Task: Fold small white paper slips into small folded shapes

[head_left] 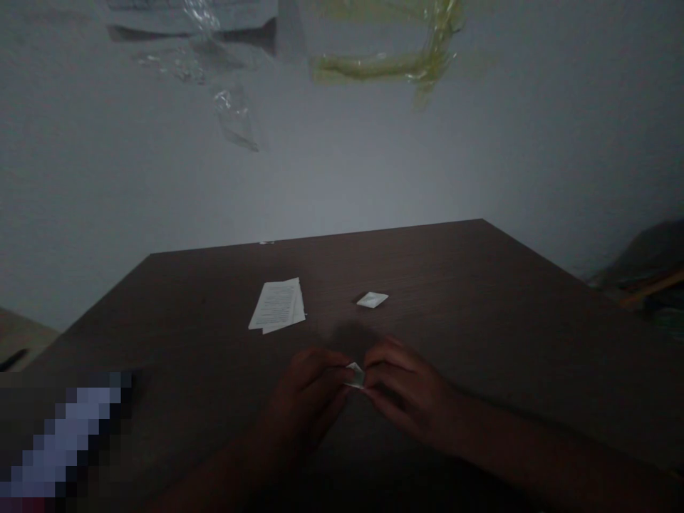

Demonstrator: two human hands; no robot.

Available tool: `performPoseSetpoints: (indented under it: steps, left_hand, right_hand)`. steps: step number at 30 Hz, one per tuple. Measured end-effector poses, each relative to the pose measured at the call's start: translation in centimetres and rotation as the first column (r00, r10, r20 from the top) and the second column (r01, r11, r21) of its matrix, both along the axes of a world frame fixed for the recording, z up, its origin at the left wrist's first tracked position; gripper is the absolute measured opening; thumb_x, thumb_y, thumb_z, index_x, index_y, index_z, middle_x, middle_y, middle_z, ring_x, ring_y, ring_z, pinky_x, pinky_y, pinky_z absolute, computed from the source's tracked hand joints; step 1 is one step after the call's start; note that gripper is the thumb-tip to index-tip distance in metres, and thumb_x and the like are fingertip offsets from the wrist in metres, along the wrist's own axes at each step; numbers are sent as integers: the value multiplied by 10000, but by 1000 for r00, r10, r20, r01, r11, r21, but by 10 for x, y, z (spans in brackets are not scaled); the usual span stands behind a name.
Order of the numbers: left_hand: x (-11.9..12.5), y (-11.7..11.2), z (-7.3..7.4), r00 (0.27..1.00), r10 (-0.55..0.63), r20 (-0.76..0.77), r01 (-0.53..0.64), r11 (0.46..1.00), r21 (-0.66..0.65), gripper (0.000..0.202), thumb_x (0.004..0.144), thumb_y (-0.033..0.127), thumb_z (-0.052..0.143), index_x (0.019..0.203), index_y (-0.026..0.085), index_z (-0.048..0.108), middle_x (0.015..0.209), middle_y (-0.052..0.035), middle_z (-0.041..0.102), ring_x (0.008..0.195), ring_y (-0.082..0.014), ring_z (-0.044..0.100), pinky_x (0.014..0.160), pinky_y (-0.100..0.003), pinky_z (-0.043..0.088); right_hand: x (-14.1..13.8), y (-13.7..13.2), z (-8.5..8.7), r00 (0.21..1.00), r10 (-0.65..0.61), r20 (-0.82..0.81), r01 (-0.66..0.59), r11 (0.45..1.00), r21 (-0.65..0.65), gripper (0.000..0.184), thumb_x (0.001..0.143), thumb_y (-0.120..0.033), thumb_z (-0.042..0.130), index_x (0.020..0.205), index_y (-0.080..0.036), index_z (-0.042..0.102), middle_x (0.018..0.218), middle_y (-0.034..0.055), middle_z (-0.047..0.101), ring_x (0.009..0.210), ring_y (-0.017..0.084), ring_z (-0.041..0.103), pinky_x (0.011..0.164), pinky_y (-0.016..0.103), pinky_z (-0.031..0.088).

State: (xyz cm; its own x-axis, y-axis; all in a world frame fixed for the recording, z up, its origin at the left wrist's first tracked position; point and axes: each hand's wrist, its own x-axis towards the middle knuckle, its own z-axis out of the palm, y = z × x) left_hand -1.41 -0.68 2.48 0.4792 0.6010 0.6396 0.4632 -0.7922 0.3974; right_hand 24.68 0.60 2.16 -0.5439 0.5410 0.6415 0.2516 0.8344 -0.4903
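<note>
Between my two hands is a small piece of folded white paper (pixel 355 375), mostly covered by the fingers. My left hand (pixel 315 392) pinches its left side, and my right hand (pixel 403 388) pinches the right side. Both hands are close together, low over the dark table. Just beyond them lies a small diamond-shaped folded paper (pixel 372 300). Farther left rest printed paper sheets (pixel 278 306), overlapping and slightly fanned. The dim light hides the fine detail of the folds.
The dark brown wooden table (pixel 427 271) meets a pale wall (pixel 347 164) at its back edge. Clear tape (pixel 235 114) and yellow tape (pixel 374 68) stick to the wall. A pixelated, blurred-out patch (pixel 64 442) covers the lower left. Dim objects (pixel 652 263) stand beyond the right edge.
</note>
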Motion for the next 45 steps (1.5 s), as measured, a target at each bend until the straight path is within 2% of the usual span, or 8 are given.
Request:
performPoseSetpoints:
  steps: [7, 16, 20, 24, 28, 32, 39, 45]
  left_hand:
    - [-8, 0, -2, 995, 41, -93, -53, 990, -132, 317, 1070, 152, 724, 1248, 361, 884, 1209, -99, 903, 1061, -331, 878, 973, -485, 755]
    - [-7, -1, -28, 998, 60, -37, -59, 998, 18, 417, 1154, 133, 572, 1342, 358, 869, 1271, -115, 894, 1157, -335, 832, 984, -504, 719]
    - [-7, -1, -27, 992, 87, -91, -84, 996, 29, 438, 1129, 108, 618, 1383, 373, 857, 1347, -113, 883, 1213, -353, 806, 1021, -539, 697]
    - [-6, -3, -24, 985, 158, -68, -149, 981, 120, 398, 1109, 102, 670, 1363, 345, 858, 1381, -112, 859, 1248, -361, 771, 1057, -539, 673]
    - [0, -4, -15, 977, 213, -23, -203, 955, 216, 272, 1086, 123, 737, 1237, 316, 855, 1294, -99, 850, 1139, -340, 758, 970, -479, 657]
    - [6, -4, -10, 972, 234, -27, -216, 929, 302, 270, 1076, 70, 722, 1135, 305, 840, 1211, -77, 850, 1055, -312, 736, 892, -454, 609]
    - [3, -6, -20, 959, 259, -113, -215, 929, 302, 313, 1043, 73, 736, 1165, 331, 865, 1074, -51, 844, 970, -309, 712, 895, -481, 567]
    - [0, -10, -17, 936, 241, -255, -170, 947, 271, 345, 1091, 79, 684, 1266, 311, 872, 1157, -64, 850, 986, -297, 714, 949, -478, 539]
  right_hand:
    - [2, -1, 11, 999, -19, 47, 11, 986, 164, 119, 1175, -127, 648, 1197, -221, 717, 1114, 88, 775, 998, 247, 725, 884, 397, 647]
    - [0, 0, 9, 998, -42, 48, 30, 975, 221, 118, 1215, -159, 599, 1221, -220, 700, 1086, 83, 790, 956, 238, 716, 849, 390, 639]
    - [0, 0, 7, 999, -49, 19, 44, 977, 209, 120, 1202, -140, 615, 1226, -215, 705, 1109, 88, 790, 986, 243, 715, 862, 387, 642]
    - [-2, 0, 5, 998, -61, -3, 61, 980, 189, 121, 1193, -132, 639, 1219, -214, 724, 1138, 98, 787, 1017, 244, 722, 875, 378, 637]
    - [-4, -1, 1, 997, -77, -18, 79, 982, 173, 115, 1179, -122, 663, 1210, -202, 738, 1187, 119, 788, 1088, 257, 731, 923, 394, 642]
    - [-5, -2, -1, 996, -83, -30, 88, 978, 191, 129, 1190, -131, 650, 1258, -181, 746, 1239, 141, 789, 1141, 268, 728, 947, 411, 653]
    - [-6, -2, -2, 993, -121, -15, 121, 965, 233, 157, 1187, -106, 629, 1268, -183, 740, 1277, 148, 785, 1157, 273, 723, 958, 416, 664]
    - [-6, -2, -3, 991, -136, 12, 130, 966, 223, 244, 1161, -92, 654, 1351, -223, 732, 1303, 131, 790, 1153, 277, 730, 935, 434, 673]
